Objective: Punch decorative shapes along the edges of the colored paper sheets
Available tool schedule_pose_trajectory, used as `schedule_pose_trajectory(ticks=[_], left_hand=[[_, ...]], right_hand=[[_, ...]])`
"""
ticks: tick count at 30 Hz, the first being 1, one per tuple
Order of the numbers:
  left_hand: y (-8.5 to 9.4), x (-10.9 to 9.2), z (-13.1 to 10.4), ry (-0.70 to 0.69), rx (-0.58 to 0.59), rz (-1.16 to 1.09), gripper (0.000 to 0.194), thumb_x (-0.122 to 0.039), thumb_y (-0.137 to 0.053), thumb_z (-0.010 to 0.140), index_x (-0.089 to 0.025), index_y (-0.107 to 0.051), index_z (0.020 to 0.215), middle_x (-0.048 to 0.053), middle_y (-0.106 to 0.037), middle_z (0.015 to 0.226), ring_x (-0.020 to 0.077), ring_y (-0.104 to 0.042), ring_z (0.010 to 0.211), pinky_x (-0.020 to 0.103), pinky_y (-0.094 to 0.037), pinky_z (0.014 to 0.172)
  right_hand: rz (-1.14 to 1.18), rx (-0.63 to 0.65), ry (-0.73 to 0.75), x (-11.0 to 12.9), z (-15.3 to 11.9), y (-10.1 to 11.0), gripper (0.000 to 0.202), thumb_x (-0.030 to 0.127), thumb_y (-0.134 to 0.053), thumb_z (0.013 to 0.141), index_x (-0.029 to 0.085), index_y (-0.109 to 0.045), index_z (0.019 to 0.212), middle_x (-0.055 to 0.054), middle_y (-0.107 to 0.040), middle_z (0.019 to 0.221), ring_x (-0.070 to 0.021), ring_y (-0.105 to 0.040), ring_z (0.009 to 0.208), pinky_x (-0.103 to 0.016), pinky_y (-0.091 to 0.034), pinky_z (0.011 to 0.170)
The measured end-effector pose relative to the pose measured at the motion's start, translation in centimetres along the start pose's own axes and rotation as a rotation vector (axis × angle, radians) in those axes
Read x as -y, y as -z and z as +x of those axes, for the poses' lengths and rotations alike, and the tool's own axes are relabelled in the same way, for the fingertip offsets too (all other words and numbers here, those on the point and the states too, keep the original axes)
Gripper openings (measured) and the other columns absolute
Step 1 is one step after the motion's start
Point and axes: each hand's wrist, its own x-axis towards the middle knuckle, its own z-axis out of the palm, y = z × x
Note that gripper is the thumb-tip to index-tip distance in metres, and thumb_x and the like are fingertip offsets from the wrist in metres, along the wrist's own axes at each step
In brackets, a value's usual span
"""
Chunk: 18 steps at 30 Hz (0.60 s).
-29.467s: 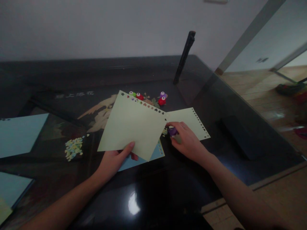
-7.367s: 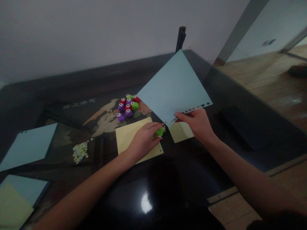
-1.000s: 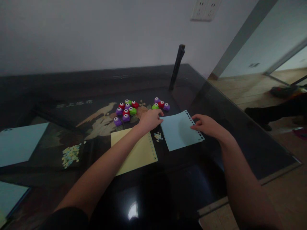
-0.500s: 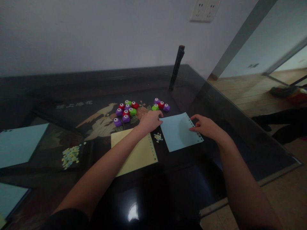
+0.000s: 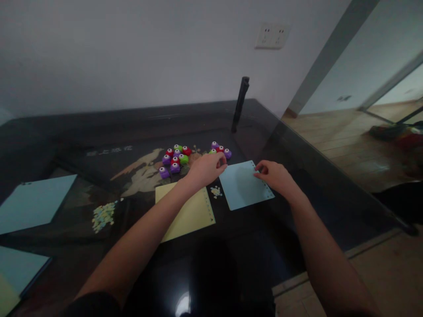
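Observation:
A light blue sheet of paper [image 5: 243,187] with a row of holes along its right edge lies on the dark table. My left hand [image 5: 209,167] is at its upper left corner, thumb and forefinger pinched on it. My right hand [image 5: 271,174] is at the holed right edge, near the top, fingers curled in on the paper. Whether something small is under the fingers is hidden. Beneath my left forearm lies a yellow sheet [image 5: 194,215], also holed along its right edge. A small heap of paper bits [image 5: 216,191] sits between the two sheets.
Several red, green and purple eyeball-topped pieces [image 5: 175,160] stand behind the sheets, with a smaller group [image 5: 221,149] to their right. A larger confetti heap [image 5: 103,217] and blue sheets [image 5: 39,202] lie left. A dark upright post [image 5: 241,99] rises at the back right.
My right hand has shifted slightly left and up along the blue sheet's holed edge, its fingers closer together. My left hand stays at the corner. The whole view has shifted a little.

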Motion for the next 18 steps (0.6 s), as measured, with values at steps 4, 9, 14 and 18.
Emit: schedule_pose_trajectory(ticks=[4, 9, 14, 18], left_hand=[[1.1, 1.8, -4.0, 0.023, -0.036, -0.008, 0.013, -0.026, -0.049, 0.084, -0.020, -0.060, 0.085, 0.001, -0.062, 0.073, 0.0166, -0.055, 0.065, 0.026, -0.039, 0.057], [1.1, 7.1, -11.4, 0.102, -0.191, -0.025, 0.016, -0.021, -0.046, 0.085, -0.018, -0.059, 0.094, 0.004, -0.063, 0.087, 0.0188, -0.058, 0.080, 0.031, -0.045, 0.072], [0.3, 10.7, -15.5, 0.161, -0.319, 0.038, 0.017, -0.019, -0.047, 0.085, -0.019, -0.058, 0.098, 0.008, -0.062, 0.100, 0.0230, -0.056, 0.098, 0.041, -0.044, 0.088], [-0.2, 10.9, -15.5, 0.186, -0.305, 0.107, 0.026, -0.025, -0.053, 0.083, -0.019, -0.057, 0.108, 0.010, -0.058, 0.111, 0.0257, -0.052, 0.106, 0.044, -0.042, 0.091]], right_hand=[[0.051, -0.014, 0.048, 0.6, 0.0, -0.4, 0.008, 0.028, -0.063, 0.075, 0.021, -0.065, 0.079, -0.002, -0.063, 0.070, -0.0160, -0.057, 0.063, -0.027, -0.038, 0.058], [0.126, -0.046, 0.138, 2.2, -0.3, -1.3, 0.006, 0.024, -0.061, 0.077, 0.020, -0.065, 0.078, -0.001, -0.062, 0.068, -0.0154, -0.056, 0.062, -0.028, -0.039, 0.060], [0.228, 0.027, 0.400, 6.5, -1.7, -2.9, 0.010, 0.018, -0.053, 0.082, 0.017, -0.063, 0.086, -0.004, -0.064, 0.078, -0.0164, -0.058, 0.071, -0.029, -0.043, 0.066], [0.119, 0.072, 0.614, 10.6, -1.6, -4.5, 0.021, 0.021, -0.058, 0.082, 0.017, -0.062, 0.103, -0.008, -0.062, 0.098, -0.0215, -0.057, 0.090, -0.035, -0.045, 0.080]])
